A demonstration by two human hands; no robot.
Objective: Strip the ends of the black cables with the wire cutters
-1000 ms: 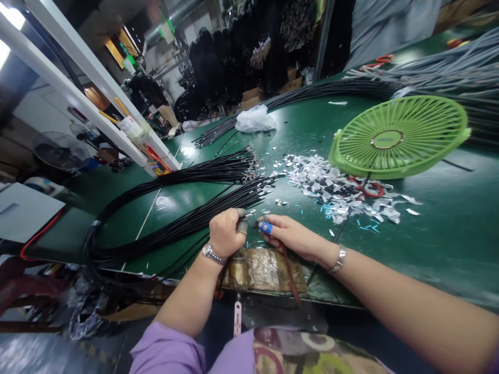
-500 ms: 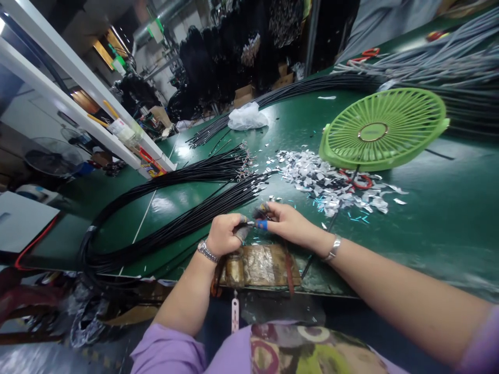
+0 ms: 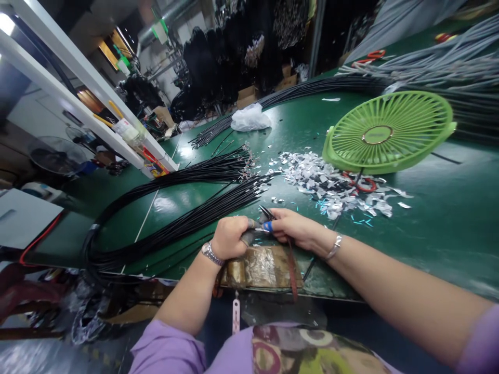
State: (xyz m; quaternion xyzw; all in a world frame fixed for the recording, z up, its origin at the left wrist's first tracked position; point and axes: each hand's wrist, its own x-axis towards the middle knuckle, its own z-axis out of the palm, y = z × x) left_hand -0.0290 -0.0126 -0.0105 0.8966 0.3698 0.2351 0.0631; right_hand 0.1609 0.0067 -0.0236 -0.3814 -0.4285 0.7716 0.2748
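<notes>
My left hand (image 3: 231, 237), wearing a wristwatch, pinches a thin black cable close to its end. The cable's pale stripped tip (image 3: 260, 229) shows between my two hands. Thumb and fingers of my right hand (image 3: 294, 227) meet at that tip; blue tape wraps one digit. The same hand holds a small dark tool with a pointed end (image 3: 266, 212), most of it hidden in the palm, so its exact kind is unclear. Just below both hands lies a taped brown block (image 3: 267, 267) at the table edge. A bundle of black cables (image 3: 187, 223) curves off to the left.
White and silver scraps (image 3: 312, 176) with blue bits are heaped beyond my right hand. A green fan (image 3: 390, 132) stands there, near red-handled scissors (image 3: 366, 184). Farther back are a plastic bag (image 3: 250, 117) and grey cables (image 3: 448, 65). A white post (image 3: 89, 93) rises at left.
The pointed end of the dark tool now shows more clearly above my right fingers. Both hands stay close together at the cable tip; the whole view has shifted slightly.
</notes>
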